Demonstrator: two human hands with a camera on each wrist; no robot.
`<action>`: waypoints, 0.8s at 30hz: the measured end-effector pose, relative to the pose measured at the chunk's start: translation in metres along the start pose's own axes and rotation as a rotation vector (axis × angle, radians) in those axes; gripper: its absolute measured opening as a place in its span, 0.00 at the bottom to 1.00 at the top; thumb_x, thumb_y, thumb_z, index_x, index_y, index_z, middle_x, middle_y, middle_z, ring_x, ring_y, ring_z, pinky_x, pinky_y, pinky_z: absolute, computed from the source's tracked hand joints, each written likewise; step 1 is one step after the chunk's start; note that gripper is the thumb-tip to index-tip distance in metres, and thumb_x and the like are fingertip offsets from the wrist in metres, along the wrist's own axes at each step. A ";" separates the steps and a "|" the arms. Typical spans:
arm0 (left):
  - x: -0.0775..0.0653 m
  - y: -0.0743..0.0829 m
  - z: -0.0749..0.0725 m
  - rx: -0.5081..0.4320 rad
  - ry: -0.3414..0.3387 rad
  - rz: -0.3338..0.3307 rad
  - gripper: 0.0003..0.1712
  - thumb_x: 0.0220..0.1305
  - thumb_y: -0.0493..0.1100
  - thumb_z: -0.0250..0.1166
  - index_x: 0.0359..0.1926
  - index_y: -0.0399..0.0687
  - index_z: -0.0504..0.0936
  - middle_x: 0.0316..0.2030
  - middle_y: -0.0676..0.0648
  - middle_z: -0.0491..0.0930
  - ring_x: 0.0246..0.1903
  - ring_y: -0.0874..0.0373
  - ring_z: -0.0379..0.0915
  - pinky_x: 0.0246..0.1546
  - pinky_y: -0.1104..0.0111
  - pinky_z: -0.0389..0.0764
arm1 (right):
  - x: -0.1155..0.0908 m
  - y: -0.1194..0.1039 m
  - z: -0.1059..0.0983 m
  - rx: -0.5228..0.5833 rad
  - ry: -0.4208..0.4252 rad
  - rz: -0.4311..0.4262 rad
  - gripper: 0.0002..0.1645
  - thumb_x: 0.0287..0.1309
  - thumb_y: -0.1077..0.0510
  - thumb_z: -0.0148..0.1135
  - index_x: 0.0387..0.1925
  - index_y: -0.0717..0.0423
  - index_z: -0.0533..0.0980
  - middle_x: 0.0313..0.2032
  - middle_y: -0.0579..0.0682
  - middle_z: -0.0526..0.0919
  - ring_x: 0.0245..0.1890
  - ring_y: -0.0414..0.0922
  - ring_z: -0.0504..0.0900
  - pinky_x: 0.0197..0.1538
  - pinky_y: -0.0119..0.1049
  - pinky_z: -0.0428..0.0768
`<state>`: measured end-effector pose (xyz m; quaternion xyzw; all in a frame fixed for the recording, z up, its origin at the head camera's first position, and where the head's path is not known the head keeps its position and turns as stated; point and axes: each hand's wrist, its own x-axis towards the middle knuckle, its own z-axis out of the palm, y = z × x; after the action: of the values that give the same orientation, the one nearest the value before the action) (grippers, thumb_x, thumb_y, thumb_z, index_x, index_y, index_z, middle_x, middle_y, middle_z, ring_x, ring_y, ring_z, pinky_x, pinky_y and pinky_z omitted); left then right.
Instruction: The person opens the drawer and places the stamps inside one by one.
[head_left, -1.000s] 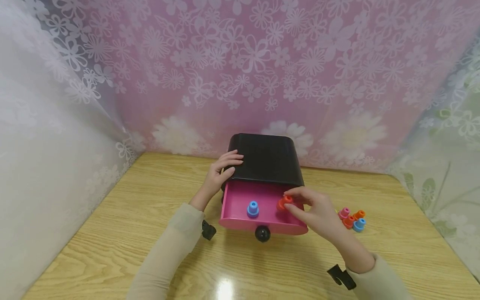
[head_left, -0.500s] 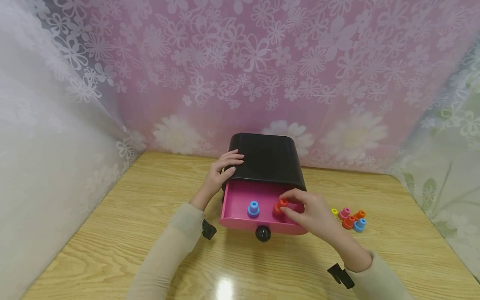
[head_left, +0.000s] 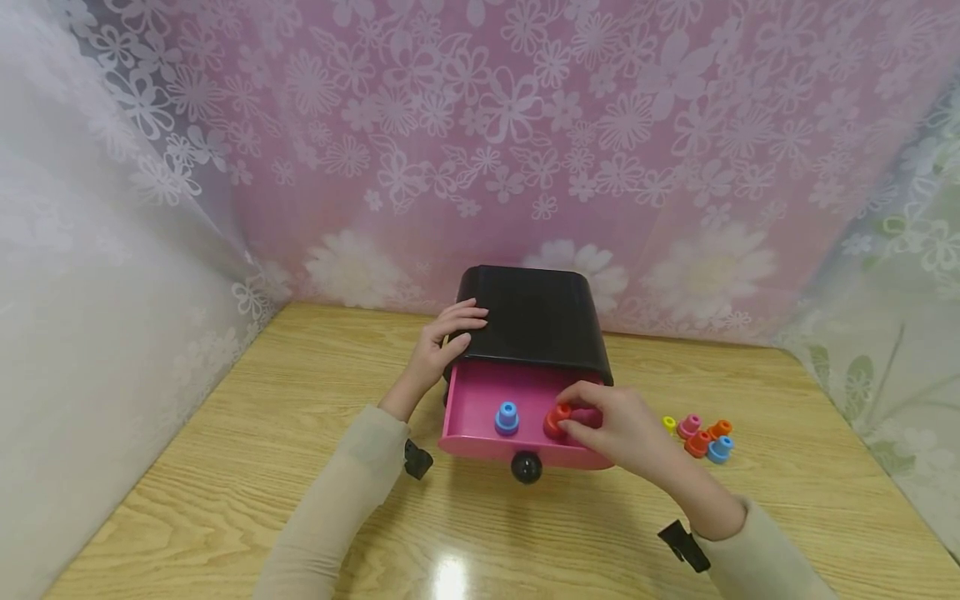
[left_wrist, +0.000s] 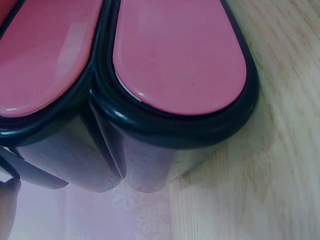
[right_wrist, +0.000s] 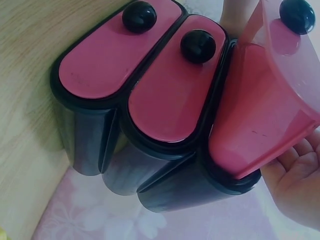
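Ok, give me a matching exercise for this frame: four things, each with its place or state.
Things:
1. blue peg
2. red peg
3. left hand
4. knob

Places:
A. pinched by the right hand
B. resting on the black cabinet
C. standing alone in the open drawer
D. on the drawer's front

Pairs: 1-C, 2-A, 3-B, 4-D

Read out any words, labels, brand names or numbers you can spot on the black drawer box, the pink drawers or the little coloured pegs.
None: no text, number or logo shows in any view.
Black drawer box: plain top.
Open pink drawer, closed pink drawer fronts: plain, only black knobs.
Red peg pinched by the right hand, blue peg, pegs on the table: no marks visible, though small.
Left hand rests on the box.
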<state>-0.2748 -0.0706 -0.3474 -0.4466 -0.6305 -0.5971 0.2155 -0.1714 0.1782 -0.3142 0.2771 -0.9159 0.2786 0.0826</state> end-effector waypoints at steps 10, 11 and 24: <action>0.000 0.002 0.000 0.008 -0.004 -0.004 0.14 0.52 0.26 0.49 0.40 0.19 0.73 0.45 0.24 0.69 0.55 0.30 0.53 0.60 0.55 0.51 | 0.002 -0.003 -0.002 -0.028 -0.062 0.034 0.13 0.43 0.61 0.67 0.35 0.51 0.77 0.29 0.40 0.77 0.27 0.38 0.73 0.32 0.29 0.77; 0.000 0.002 0.000 0.009 -0.005 -0.003 0.14 0.52 0.26 0.49 0.40 0.19 0.73 0.45 0.24 0.69 0.55 0.30 0.53 0.60 0.55 0.51 | 0.002 -0.003 -0.002 -0.027 -0.065 0.034 0.13 0.43 0.61 0.67 0.35 0.51 0.77 0.29 0.40 0.78 0.27 0.38 0.74 0.32 0.29 0.77; -0.003 -0.012 -0.002 0.011 -0.005 -0.010 0.16 0.60 0.35 0.51 0.42 0.24 0.75 0.48 0.29 0.70 0.58 0.38 0.54 0.61 0.56 0.51 | 0.003 -0.003 -0.003 -0.014 -0.085 0.024 0.14 0.43 0.60 0.67 0.36 0.52 0.77 0.29 0.40 0.77 0.28 0.38 0.73 0.32 0.30 0.77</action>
<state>-0.2833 -0.0721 -0.3563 -0.4436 -0.6366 -0.5936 0.2136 -0.1720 0.1766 -0.3091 0.2770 -0.9238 0.2611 0.0420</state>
